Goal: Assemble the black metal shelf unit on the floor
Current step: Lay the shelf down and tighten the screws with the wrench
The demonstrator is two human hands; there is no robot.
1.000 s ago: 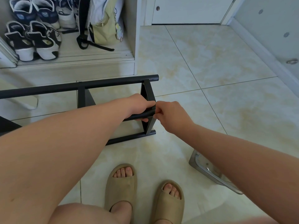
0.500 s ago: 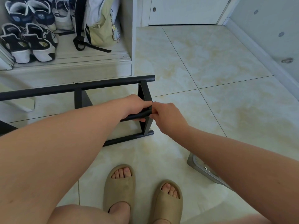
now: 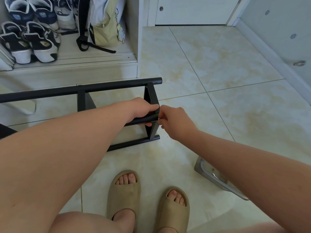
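Several pale marbled tiles cover the floor, sneakers shelved upper left. At centre the black shelf frame rests on them; left hand grips its middle bar, right hand pinches that bar's end.

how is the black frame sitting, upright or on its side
On its side: the black frame has long tubes running level, the lowest resting on the floor.

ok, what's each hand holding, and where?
Left hand grips the middle bar near its end by the upright; right hand pinches at that joint, object hidden.
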